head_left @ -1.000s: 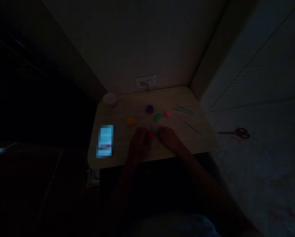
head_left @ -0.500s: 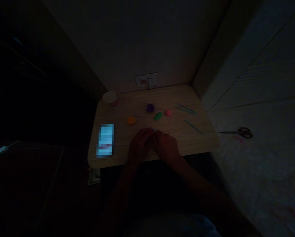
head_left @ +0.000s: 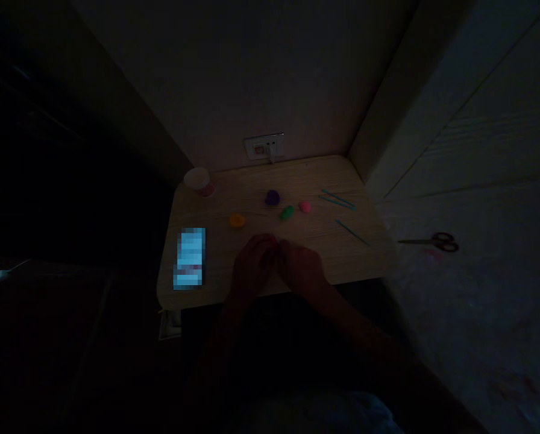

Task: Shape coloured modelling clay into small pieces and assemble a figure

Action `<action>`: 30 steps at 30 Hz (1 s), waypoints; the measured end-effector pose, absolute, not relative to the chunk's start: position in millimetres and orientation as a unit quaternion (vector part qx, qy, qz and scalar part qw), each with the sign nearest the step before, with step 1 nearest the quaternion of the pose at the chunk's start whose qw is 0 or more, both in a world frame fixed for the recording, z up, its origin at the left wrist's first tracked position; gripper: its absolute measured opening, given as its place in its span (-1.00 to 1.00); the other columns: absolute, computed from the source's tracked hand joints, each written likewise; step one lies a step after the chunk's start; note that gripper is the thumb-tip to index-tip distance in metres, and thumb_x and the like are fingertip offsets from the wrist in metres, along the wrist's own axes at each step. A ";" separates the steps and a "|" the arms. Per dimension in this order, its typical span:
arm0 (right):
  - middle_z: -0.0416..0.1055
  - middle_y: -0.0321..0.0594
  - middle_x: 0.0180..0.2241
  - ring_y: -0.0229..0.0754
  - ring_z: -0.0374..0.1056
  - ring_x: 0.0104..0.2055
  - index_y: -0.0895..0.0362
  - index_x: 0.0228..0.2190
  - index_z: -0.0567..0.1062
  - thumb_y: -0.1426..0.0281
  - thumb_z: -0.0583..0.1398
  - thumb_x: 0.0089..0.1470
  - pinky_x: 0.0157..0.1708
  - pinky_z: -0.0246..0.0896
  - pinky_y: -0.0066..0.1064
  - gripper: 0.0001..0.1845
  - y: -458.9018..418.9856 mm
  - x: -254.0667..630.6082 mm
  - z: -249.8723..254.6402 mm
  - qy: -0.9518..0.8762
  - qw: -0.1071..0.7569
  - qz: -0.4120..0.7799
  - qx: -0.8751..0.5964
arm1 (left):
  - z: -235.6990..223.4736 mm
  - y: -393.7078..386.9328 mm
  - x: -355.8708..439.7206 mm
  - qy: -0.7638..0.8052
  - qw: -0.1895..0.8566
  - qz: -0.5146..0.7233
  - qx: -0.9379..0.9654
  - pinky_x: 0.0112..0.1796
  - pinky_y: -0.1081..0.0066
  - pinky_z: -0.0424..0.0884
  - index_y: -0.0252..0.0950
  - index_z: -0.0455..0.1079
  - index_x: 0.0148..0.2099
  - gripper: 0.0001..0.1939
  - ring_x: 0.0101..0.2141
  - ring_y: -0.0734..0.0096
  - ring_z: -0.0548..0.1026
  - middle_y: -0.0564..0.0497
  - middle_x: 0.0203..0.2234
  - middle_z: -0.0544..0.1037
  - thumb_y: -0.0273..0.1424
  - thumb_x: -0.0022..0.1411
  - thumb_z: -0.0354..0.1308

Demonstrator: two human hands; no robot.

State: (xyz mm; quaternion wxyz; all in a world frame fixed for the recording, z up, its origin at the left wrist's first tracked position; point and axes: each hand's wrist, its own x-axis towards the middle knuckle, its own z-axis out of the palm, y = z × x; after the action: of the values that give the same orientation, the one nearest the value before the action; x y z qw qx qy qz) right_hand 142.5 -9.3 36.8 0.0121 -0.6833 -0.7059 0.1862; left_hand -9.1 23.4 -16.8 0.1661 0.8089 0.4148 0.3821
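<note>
Close together over the front of the small table, my two hands meet at the fingertips. My left hand (head_left: 252, 265) is closed on a small piece of red modelling clay (head_left: 270, 240), mostly covered by the fingers. My right hand (head_left: 301, 265) is closed against it; whatever it pinches is hidden in the dim light. Just beyond the hands lie an orange clay lump (head_left: 237, 221), a green clay piece (head_left: 287, 213), a pink clay ball (head_left: 305, 207) and a purple clay lump (head_left: 272, 198).
A lit phone (head_left: 189, 258) lies on the wooden table (head_left: 225, 283) at left, with a cup (head_left: 198, 181) behind it. Thin blue sticks (head_left: 352, 232) lie at right. Scissors (head_left: 442, 242) rest on the pale surface beyond the table. A wall socket (head_left: 264, 146) holds a plug.
The thin bluish tip that stuck up between my fingers no longer shows. My hands stay together, and the whole view has shifted slightly.
</note>
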 end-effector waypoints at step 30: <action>0.65 -0.01 -0.17 -0.01 0.59 -0.20 0.16 -0.11 0.55 0.40 0.03 0.42 -0.27 0.33 -0.32 -0.71 -10.4 133.0 36.8 -0.701 0.059 0.199 -0.682 | -30.2 13.7 -16.1 0.417 0.118 0.354 0.829 0.14 0.16 0.59 -0.22 0.51 0.18 -0.69 0.12 0.20 0.60 -0.14 0.14 0.60 -0.44 0.48 0.09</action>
State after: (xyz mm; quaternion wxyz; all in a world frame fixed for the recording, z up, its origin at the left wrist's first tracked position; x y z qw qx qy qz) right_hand 133.0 -10.4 36.8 0.0592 -0.6820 -0.7012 0.1991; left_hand -16.1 13.7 -30.2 0.1175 0.8289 0.4166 0.3544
